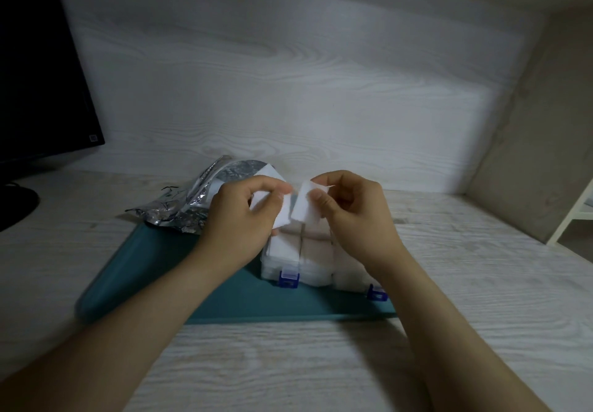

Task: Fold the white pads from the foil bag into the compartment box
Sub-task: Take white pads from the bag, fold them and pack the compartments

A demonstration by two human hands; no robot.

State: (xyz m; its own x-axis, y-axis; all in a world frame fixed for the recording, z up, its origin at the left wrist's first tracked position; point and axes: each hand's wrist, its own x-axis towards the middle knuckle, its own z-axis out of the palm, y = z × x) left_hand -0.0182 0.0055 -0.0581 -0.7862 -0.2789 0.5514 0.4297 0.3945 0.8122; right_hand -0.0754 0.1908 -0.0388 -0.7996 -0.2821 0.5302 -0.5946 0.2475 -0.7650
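While L-hand grip (239, 216) & R-hand grip (356, 216) each pinch a white pad (306, 201), compartment box (288, 261) is half-hidden.

Tabletop (481, 251), pale wood-grain: teal mat (244, 293) at centre; crumpled foil bag (179, 209) overlapping mat's far-left corner; dark monitor stand (14, 206) far left.

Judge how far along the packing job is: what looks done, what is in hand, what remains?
Done: the visible near compartments of the compartment box already hold folded pads. In hand: the left hand and right hand pinch a white pad above the box, apparently mid-fold. Left: placing it, and at least one further pad pokes from the foil bag.
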